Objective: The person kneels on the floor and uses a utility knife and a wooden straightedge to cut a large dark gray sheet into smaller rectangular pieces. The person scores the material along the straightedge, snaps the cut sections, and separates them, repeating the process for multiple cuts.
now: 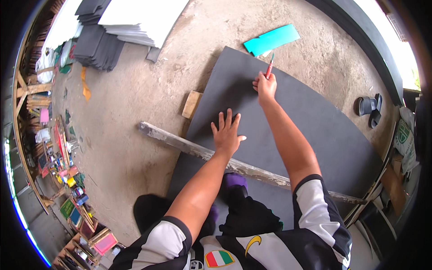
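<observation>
My left hand (228, 132) lies flat on a large dark grey sheet (310, 121), its fingers spread. Near the sheet's far edge, my right hand (265, 88) is closed around a slim red tool (269, 70) with a thin dark tip. Whether it is a knife or a marking tool cannot be made out. A long, worn, paint-stained bar (180, 143) lies across the sheet, just on the near side of my left hand. Beside the sheet's left edge sits a small wooden block (192, 104).
A teal strip (272, 40) lies on the concrete floor past the sheet. Stacks of dark sheets (96, 47) and white sheets (139, 20) stand at far left. Black sandals (370, 108) rest at right. Clutter of frames and cans (72, 182) lines the left side.
</observation>
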Motion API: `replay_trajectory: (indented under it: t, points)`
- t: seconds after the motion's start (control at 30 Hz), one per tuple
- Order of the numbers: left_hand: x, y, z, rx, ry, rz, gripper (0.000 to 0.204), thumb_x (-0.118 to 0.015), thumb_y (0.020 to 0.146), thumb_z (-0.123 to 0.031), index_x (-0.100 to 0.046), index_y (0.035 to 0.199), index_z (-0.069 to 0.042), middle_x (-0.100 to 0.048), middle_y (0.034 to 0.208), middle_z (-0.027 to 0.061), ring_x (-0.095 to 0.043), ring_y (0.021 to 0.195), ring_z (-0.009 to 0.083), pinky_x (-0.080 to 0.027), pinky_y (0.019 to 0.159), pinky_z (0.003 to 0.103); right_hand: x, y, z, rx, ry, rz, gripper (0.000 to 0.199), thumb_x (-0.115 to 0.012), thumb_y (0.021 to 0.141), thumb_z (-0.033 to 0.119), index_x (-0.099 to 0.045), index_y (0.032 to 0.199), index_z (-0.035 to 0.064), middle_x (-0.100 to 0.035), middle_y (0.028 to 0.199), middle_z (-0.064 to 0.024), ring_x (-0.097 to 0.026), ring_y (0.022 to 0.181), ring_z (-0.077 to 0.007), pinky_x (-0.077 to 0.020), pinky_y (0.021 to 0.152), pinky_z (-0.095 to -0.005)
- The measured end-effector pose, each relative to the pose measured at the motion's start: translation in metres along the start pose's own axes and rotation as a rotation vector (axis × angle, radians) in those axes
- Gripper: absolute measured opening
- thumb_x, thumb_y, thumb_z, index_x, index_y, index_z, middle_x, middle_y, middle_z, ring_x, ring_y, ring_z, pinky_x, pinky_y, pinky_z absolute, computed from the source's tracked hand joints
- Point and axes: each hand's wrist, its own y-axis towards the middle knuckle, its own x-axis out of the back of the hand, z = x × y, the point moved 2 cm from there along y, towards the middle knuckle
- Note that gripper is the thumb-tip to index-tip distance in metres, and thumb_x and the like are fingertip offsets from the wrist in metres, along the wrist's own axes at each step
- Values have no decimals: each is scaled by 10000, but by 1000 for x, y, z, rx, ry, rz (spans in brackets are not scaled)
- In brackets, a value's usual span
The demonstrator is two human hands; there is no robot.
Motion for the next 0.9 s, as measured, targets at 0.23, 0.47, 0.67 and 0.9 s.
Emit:
replay_trajectory:
  t: [0.23, 0.47, 0.67, 0.9]
  points:
    - [-3, 7, 2, -26, 19, 3, 1012, -772, 844, -638, -290, 1679, -331, -164, 1780, 41, -178, 1623, 325, -266, 1236, 679, 94, -88, 41, 195, -627, 157, 221, -671, 1011, 267, -610, 1071, 64, -657, 834, -51, -658, 694, -145, -544, 611, -331]
    - [10, 7, -4, 6, -10, 7, 1029, -852, 795, -587, -340, 1656, -349, -205, 1767, 10, -214, 1613, 299, -296, 1230, 661, 183, -179, 120, 366, -962, 64, 317, -671, 1018, 351, -571, 1032, 51, -671, 844, -113, -658, 778, -276, -514, 706, -431]
    - [2, 12, -4, 33, 32, -3, 1027, -833, 806, -617, -314, 1661, -382, -180, 1781, -7, -183, 1630, 264, -315, 1223, 652, 262, -199, 75, 423, -1049, 38, 338, -659, 1032, 388, -564, 1038, 64, -644, 836, -186, -617, 795, -393, -492, 735, -475]
    - [-40, -19, -18, -100, 27, -148, 907, -748, 904, -591, -369, 1655, -251, -217, 1749, 190, -171, 1621, 399, -293, 1237, 613, 408, -203, -33, 257, -1138, 76, 292, -604, 1054, 389, -656, 1146, 116, -719, 1089, -154, -680, 1049, -401, -523, 878, -513]
